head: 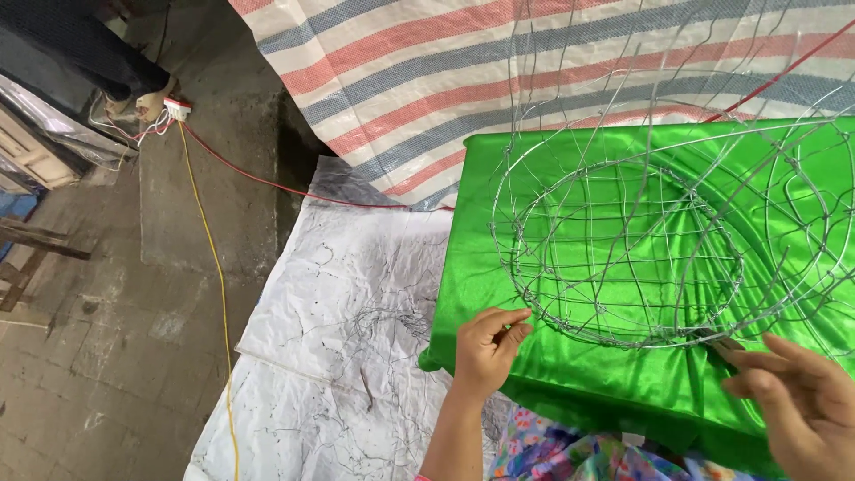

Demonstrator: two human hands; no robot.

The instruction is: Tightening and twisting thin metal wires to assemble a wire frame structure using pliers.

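Observation:
A large silver wire frame (641, 240), built of rings and crossing wires, rests on shiny green satin cloth (570, 374) draped over a raised surface. My left hand (485, 347) is at the frame's near-left rim, its fingertips pinched together on the wire there. My right hand (797, 401) is at the near-right rim, fingers extended, holding a thin dark tool (723, 343) against the wire. Between my arms, at the bottom edge, shows flowered clothing (570, 454).
A striped red, blue and white tarp (419, 80) hangs behind. Crumpled white plastic sheeting (329, 338) strewn with wire scraps covers the floor at left. A yellow cord (214, 258) and a red cord (258, 181) cross the concrete floor from a power strip (176, 109). Wooden furniture (36, 156) stands far left.

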